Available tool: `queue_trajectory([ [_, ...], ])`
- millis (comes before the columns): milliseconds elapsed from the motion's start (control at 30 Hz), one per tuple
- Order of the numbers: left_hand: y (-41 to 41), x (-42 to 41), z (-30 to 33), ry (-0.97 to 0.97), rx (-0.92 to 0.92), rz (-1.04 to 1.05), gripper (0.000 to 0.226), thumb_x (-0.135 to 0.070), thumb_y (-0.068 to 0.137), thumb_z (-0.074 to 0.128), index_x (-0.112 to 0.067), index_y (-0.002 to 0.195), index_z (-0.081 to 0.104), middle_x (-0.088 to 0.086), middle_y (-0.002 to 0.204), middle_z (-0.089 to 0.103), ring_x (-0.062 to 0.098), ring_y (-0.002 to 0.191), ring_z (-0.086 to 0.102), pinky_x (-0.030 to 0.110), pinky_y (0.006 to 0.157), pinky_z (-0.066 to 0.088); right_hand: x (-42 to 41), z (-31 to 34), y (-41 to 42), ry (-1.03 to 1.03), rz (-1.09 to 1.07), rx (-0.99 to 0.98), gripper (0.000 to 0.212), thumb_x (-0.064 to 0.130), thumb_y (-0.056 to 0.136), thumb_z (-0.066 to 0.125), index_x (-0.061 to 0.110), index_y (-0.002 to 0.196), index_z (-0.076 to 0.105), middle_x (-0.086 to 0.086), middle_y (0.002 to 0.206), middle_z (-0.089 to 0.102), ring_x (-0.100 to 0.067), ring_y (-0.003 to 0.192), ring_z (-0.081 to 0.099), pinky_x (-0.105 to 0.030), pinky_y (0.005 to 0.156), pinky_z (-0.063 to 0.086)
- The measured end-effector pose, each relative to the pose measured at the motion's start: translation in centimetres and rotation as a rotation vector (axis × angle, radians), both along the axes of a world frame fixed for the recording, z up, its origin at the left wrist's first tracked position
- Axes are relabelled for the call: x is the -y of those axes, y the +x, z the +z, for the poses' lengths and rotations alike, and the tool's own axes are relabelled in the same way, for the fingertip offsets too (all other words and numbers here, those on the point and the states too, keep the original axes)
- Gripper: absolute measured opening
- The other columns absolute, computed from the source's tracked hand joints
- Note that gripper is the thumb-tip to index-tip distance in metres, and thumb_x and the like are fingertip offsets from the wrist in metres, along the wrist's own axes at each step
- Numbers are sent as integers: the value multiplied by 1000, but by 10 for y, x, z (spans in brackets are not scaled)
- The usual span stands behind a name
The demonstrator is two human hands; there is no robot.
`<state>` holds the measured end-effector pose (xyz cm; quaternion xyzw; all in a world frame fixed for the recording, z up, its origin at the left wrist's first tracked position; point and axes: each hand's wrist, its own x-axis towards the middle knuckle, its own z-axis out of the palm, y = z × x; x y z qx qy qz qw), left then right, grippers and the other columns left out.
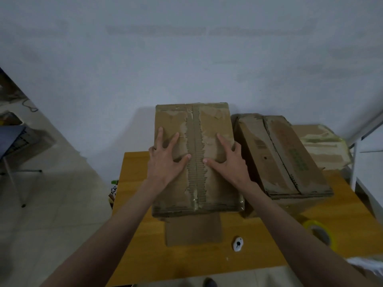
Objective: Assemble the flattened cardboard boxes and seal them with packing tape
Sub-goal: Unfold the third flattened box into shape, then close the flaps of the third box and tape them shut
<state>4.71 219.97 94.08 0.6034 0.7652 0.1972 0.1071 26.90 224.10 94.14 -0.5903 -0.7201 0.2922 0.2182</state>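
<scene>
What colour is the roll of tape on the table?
Yellow; the tape roll shows in the head view, near the right forearm.

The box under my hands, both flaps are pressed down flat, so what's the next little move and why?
Probably keep the left hand pressing its flap and send the right hand to the tape roll at the table's near right: the box has its centre seam closed but with no fresh tape across it.

On the orange wooden table [145, 235] in front of you, the tall brown cardboard box [194, 154] stood at center, with your left hand [165, 156] and right hand [226, 158] flat on its top. At 3 o'clock sat the printed cardboard box [286, 162]. At 5 o'clock lay the small white plastic cutter [238, 243] and, farther right, the yellow roll of packing tape [320, 233].
</scene>
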Motion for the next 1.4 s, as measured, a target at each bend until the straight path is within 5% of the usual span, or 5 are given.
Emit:
queue_trajectory([
  [500, -16, 8, -36, -243, -103, -5, 82, -84, 85, 25, -47, 155, 5, -10, 165, -12, 48, 142, 18, 62, 106, 36, 2, -30, -23, -118, 42, 220, 88, 84, 79, 46, 51, 152, 10, -9, 164, 0, -44, 142, 29, -58, 109, 34],
  [800, -14, 5, -23, -266, -293, -109, 78, -75, 92, 15, -36, 158, -1, 0, 167, -2, 38, 151, -13, 63, 119, -5, 2, -28, -24, -62, 105, 317, 85, 84, 83, 35, 46, 154, 7, -8, 164, -19, -43, 150, 4, -63, 116, 18],
  [900, -10, 1, -2, -206, -293, -171, 71, -63, 99, 20, -31, 159, -1, 2, 167, 3, 32, 153, -2, 58, 121, -4, 7, -13, -20, 35, 108, 338, 79, 77, 90, 35, 40, 156, 13, -6, 167, -9, -40, 151, 4, -60, 118, 14],
  [1167, 59, -15, 40, -8, -301, -453, 62, -47, 97, 41, -21, 152, 29, 8, 157, 35, 29, 145, 30, 51, 121, 17, 35, 28, 42, 204, -87, 313, 58, 40, 94, 56, 29, 147, 35, -7, 153, 34, -31, 137, 39, -51, 108, 42],
  [1400, 175, -3, 23, 32, -215, -722, 65, -49, 99, 43, -26, 156, 22, 4, 164, 20, 26, 150, 21, 48, 124, 13, 84, 21, 148, 127, -290, 413, 62, 33, 92, 64, 30, 146, 34, -6, 150, 35, -32, 135, 39, -49, 103, 44],
])
